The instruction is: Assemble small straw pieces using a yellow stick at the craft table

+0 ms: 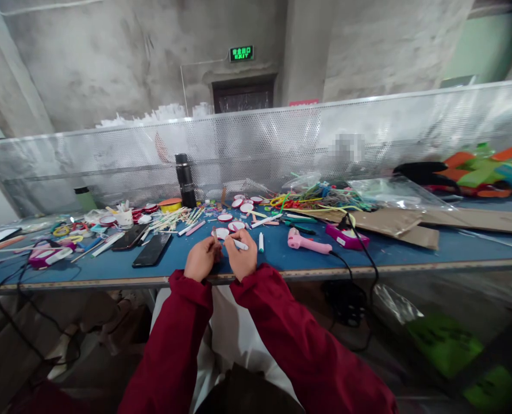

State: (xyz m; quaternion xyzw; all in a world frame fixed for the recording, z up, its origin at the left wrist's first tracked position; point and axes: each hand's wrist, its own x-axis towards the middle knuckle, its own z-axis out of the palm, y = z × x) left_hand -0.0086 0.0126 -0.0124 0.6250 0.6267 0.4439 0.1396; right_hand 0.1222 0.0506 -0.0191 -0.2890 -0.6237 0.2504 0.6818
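Both my hands rest close together on the near edge of the blue table (281,253), red sleeves behind them. My right hand (241,259) is closed around a white marker-like stick (238,244) that points right. My left hand (201,259) is curled, its fingertips pinching something small next to a white round disc (222,233). What the left fingers hold is too small to name. A second white marker (261,242) lies just right of my hands.
A pink glue gun (307,242) with a black cord lies to the right, beside a pink stand (346,237). Two black phones (152,249) lie to the left. A black bottle (185,180), red-rimmed discs, sticks, pipe cleaners and cardboard sheets (393,223) crowd the back. A perforated metal screen (281,144) borders the table.
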